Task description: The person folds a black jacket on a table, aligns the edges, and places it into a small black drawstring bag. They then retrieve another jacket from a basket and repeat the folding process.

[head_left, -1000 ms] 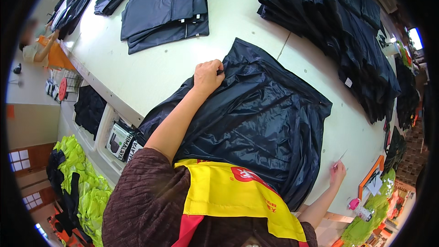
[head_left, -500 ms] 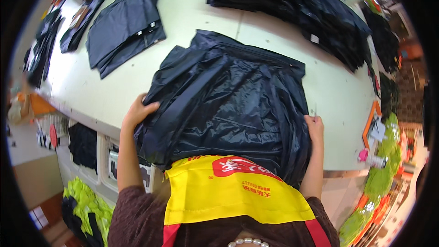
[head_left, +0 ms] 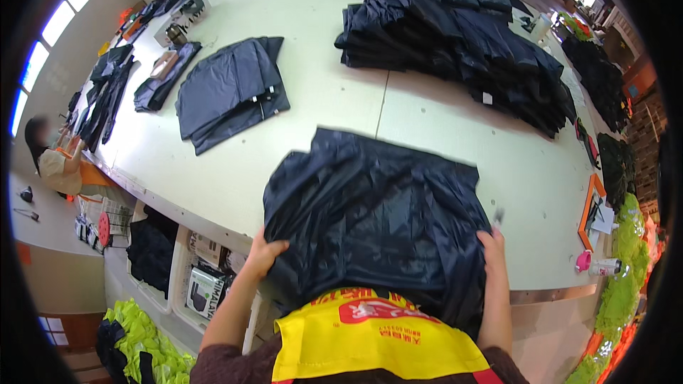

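Note:
A shiny dark navy garment (head_left: 384,220) lies spread over the table's near edge, its lower part hanging against my yellow apron (head_left: 377,327). My left hand (head_left: 266,254) grips its left side, thumb on top and fingers hidden beneath the cloth. On the opposite side my right hand (head_left: 492,247) is closed on the edge, its fingers curled in. A small blurred greyish thing (head_left: 499,216) shows just above the right fingertips; I cannot tell what it is. The far edge of the garment is a straight band, and the cloth below it is creased.
Folded dark garments (head_left: 231,92) lie at the left of the white table (head_left: 320,92). A large dark pile (head_left: 455,57) stands at the far right. An orange-edged tray (head_left: 589,213) and a pink-lidded bottle (head_left: 603,266) are near the right edge. Co-workers (head_left: 60,167) stand left and far. White crates (head_left: 181,270) sit below left.
The garment has come nearer to me across the table, both hands moving with it and keeping their hold. My view has tilted up, showing more of the far table and the co-workers.

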Demonstrator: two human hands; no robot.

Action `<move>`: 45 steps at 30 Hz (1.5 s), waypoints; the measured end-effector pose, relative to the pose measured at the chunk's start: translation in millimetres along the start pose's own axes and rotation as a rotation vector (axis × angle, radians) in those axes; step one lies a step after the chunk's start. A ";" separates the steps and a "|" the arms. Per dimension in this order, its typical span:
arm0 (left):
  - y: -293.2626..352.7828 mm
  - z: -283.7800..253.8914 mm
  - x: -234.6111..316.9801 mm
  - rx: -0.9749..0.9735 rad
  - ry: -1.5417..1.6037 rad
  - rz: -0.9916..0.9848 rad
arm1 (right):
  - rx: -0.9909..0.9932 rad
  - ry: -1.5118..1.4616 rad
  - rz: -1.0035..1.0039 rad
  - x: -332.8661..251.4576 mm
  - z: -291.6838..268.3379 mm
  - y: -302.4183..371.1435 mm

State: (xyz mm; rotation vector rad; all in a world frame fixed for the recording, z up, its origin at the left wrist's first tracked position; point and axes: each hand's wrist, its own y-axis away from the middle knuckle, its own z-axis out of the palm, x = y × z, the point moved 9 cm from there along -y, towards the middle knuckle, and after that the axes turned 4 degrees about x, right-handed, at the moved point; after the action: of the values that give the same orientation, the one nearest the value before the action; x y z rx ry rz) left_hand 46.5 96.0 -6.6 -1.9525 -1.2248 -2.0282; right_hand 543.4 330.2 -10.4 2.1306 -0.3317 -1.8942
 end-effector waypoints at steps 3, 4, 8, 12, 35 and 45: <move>40.5 -12.7 12.0 -0.033 0.133 -0.047 | -0.017 -0.302 -0.040 -31.2 -28.9 46.0; 51.0 -17.2 18.4 -0.065 0.157 -0.029 | -0.041 -0.360 -0.042 -51.5 -31.5 65.9; 98.7 -28.4 88.9 -0.076 0.333 -0.035 | -0.012 -0.589 -0.063 -124.7 -50.7 129.1; 97.2 -84.8 187.8 0.145 0.283 0.429 | 0.217 -0.510 -0.356 -246.0 -70.5 124.7; -68.2 -46.7 30.5 0.178 -0.678 0.744 | 0.014 1.127 -0.952 15.2 76.6 33.5; -81.0 66.2 81.1 -0.012 -0.907 0.878 | -0.081 0.615 -0.721 -86.8 211.5 59.4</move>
State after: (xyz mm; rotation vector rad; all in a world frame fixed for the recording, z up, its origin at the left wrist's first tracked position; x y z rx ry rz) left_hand 40.0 226.1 16.5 -2.7846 -0.2108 -0.7301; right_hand 323.7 294.1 68.2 2.8514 0.7081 -1.3420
